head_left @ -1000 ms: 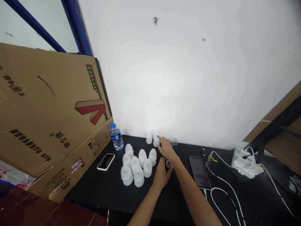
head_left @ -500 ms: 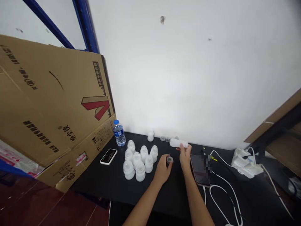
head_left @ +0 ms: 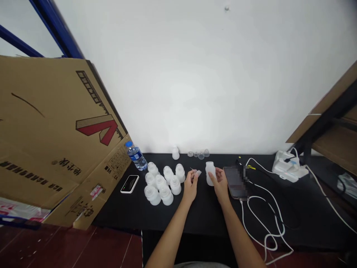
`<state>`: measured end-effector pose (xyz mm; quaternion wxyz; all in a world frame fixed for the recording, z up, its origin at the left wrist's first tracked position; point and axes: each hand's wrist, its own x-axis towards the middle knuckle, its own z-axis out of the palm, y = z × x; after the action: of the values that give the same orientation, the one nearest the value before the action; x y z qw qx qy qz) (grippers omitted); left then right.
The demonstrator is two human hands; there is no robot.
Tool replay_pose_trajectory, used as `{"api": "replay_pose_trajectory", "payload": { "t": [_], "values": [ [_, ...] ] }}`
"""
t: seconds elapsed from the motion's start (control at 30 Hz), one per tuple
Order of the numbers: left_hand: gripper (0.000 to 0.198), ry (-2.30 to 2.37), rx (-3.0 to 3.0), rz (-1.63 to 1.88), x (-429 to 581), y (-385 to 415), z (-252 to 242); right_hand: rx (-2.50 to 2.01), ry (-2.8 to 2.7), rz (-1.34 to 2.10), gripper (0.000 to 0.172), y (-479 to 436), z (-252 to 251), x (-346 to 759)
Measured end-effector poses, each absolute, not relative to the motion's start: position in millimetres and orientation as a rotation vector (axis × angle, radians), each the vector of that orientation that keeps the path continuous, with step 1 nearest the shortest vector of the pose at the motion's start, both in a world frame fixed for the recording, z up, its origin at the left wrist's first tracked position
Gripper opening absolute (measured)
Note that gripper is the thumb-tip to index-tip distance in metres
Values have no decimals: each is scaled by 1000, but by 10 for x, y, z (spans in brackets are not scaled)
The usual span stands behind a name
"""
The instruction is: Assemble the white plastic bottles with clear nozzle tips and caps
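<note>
My left hand (head_left: 191, 183) pinches a small translucent piece (head_left: 198, 173) between its fingers, just right of a group of several white bottles with clear tops (head_left: 160, 181). Fingers of my right hand (head_left: 220, 181) wrap round a white, open-necked bottle (head_left: 210, 174), held roughly upright. The two held things are a short way apart and do not touch. Along the wall lie several small clear parts (head_left: 201, 155), and one more white bottle (head_left: 175, 153) stands to their left.
A water bottle (head_left: 136, 155) and a white-edged phone (head_left: 129, 184) are at the left, beside a large cardboard box (head_left: 64, 141). Right of my right hand lie a dark tablet (head_left: 235, 182), white cables (head_left: 266, 212) and a white power strip (head_left: 289, 167).
The bottle in my right hand has turned from lying sideways to upright. My left hand has tilted the small piece and moved a little away from the body. The camera view has shifted.
</note>
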<state>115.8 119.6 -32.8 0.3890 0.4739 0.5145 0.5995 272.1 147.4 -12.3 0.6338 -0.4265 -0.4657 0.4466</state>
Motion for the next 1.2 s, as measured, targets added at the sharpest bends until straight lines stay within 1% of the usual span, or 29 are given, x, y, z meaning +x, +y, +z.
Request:
{"api": "replay_pose_trajectory", "payload": {
  "t": [0.03, 0.1, 0.2, 0.27, 0.53, 0.7, 0.83, 1.03, 1.2],
  "values": [
    [51, 1305, 1200, 1523, 1155, 1190, -318, -1028, -1156, 944, 52, 1368, -126, 2739],
    [51, 1301, 1180, 1526, 1152, 1177, -291, -1154, -1346, 796, 45, 1151, -142, 2770],
    [51, 1301, 1152, 1547, 1157, 1153, -239, -1196, -1535, 606, 41, 915, -169, 2781],
    [50, 1296, 1145, 1556, 1162, 1139, -212, -1182, -1605, 551, 41, 855, -181, 2769],
    [46, 1225, 1122, 1536, 1157, 1138, -248, -1191, -1613, 552, 43, 912, -276, 2760],
    [47, 1257, 1140, 1537, 1139, 1147, -271, -1146, -1659, 542, 39, 932, -330, 2751],
    [49, 1247, 1096, 1556, 1128, 1148, -250, -1136, -1674, 567, 44, 924, -354, 2735],
    [53, 1235, 1089, 1584, 1121, 1153, -199, -1287, -1678, 743, 50, 875, -351, 2747],
    [50, 1259, 1095, 1627, 1110, 1152, -178, -1114, -1745, 571, 39, 921, -354, 2767]
  ]
}}
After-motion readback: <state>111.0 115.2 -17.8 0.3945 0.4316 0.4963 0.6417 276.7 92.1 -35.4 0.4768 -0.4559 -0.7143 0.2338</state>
